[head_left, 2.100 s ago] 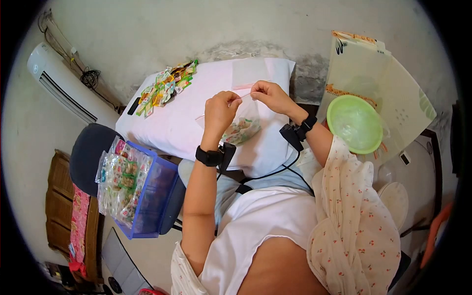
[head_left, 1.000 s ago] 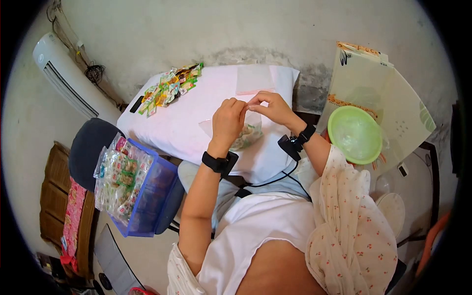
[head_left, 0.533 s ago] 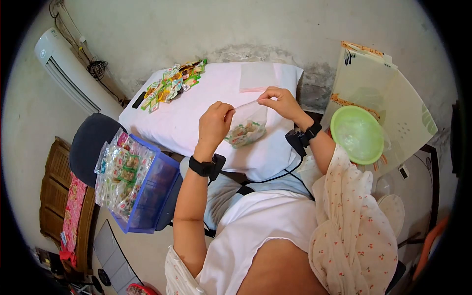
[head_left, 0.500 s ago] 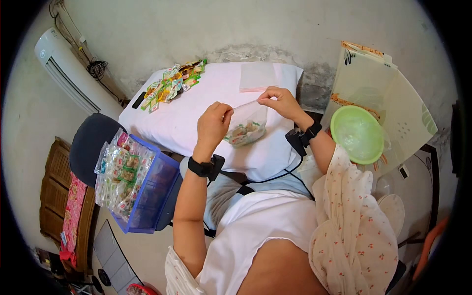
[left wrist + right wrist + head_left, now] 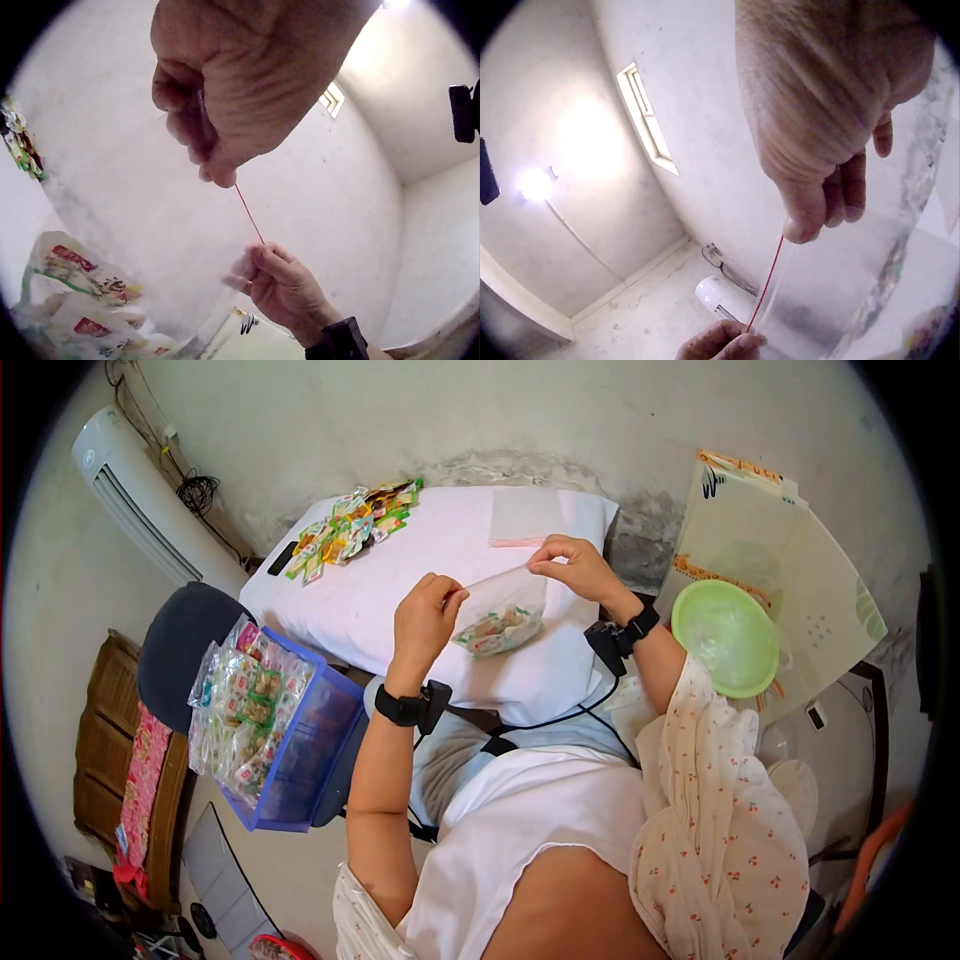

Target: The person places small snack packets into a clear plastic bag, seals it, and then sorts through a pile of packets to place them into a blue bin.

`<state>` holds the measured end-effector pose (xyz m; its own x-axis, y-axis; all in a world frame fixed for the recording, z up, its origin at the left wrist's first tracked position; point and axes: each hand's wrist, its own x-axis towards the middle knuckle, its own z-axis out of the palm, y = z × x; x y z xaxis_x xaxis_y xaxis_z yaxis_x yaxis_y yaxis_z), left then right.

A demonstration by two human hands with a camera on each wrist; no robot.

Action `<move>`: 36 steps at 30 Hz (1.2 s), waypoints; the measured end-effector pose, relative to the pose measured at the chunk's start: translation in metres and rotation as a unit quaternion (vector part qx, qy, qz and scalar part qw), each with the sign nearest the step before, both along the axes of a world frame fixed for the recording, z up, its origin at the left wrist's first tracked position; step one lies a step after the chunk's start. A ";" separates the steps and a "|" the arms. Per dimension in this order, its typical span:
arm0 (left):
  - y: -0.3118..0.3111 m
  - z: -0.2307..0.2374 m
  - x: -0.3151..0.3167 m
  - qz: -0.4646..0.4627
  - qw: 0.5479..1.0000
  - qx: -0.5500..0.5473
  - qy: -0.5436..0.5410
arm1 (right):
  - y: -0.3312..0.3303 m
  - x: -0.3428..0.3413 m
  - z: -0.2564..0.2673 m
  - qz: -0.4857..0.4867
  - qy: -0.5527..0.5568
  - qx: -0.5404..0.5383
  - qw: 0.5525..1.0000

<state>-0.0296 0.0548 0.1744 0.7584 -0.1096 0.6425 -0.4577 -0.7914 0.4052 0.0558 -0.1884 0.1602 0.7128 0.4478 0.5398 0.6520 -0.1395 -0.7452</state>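
Note:
A clear zip bag [image 5: 503, 592] with a red line along its mouth hangs between my hands, small printed packets [image 5: 497, 630] gathered in its bottom. My left hand [image 5: 428, 618] pinches one top corner between thumb and fingers. At the other corner my right hand [image 5: 578, 568] pinches the edge, held a little higher in the head view. Between them the red strip is stretched straight, as the left wrist view shows from my left hand [image 5: 247, 82] to my right hand [image 5: 285, 289]. In the right wrist view the bag's clear film falls below my right hand [image 5: 832, 127].
A heap of colourful sachets [image 5: 355, 530] lies on the white cushion-like surface [image 5: 350, 600], beside a black phone [image 5: 282, 558]. Flat clear bags [image 5: 527, 517] lie at its back. A blue basket [image 5: 310, 740] of filled bags stands left, a green basin [image 5: 725, 640] right.
My hands came together at the bag's mouth, then drew apart, pulling the top edge taut. Over the last half second my left hand has shifted slightly left.

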 end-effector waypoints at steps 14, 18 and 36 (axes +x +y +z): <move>0.033 -0.004 -0.017 0.001 1.000 -0.005 -0.018 | -0.005 0.006 -0.003 0.002 0.008 -0.002 1.000; 0.037 -0.006 -0.018 0.001 0.998 -0.053 -0.020 | -0.004 0.009 -0.006 -0.007 0.025 0.000 1.000; 0.029 -0.024 0.047 -0.059 0.897 -0.413 0.147 | 0.004 0.046 -0.006 0.043 0.182 0.074 0.979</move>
<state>0.0170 0.0837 0.1502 0.9228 0.2209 0.3156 -0.2955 -0.1197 0.9478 0.1017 -0.1848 0.1537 0.8335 0.4504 0.3200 0.3433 0.0316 -0.9387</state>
